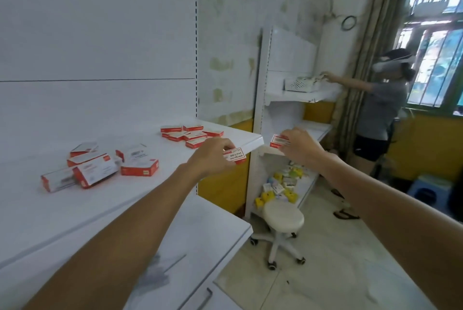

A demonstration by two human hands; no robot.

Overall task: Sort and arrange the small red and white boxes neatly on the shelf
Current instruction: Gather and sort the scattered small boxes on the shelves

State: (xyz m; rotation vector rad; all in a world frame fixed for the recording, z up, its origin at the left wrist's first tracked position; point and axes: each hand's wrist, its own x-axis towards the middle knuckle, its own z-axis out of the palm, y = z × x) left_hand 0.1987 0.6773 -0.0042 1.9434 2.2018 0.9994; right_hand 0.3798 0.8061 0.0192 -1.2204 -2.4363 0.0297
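**Early in the sort: a box in each hand, two loose groups on the shelf**

Near the frame's centre the left hand [213, 157] pinches a red and white box [234, 155] just over the front edge of the shelf [125, 209]. Right of centre, the right hand [300, 145] pinches a second box [278, 141] past the shelf's end, over no surface. Just above and left of the left hand lies a small cluster [191, 135] of flat boxes, close together but some askew (a row begun or only a pile, I cannot tell). At middle left a tumbled heap [100, 164] has boxes tilted and leaning on one another. I judge little done: both held boxes need placing, and the heap needs straightening.
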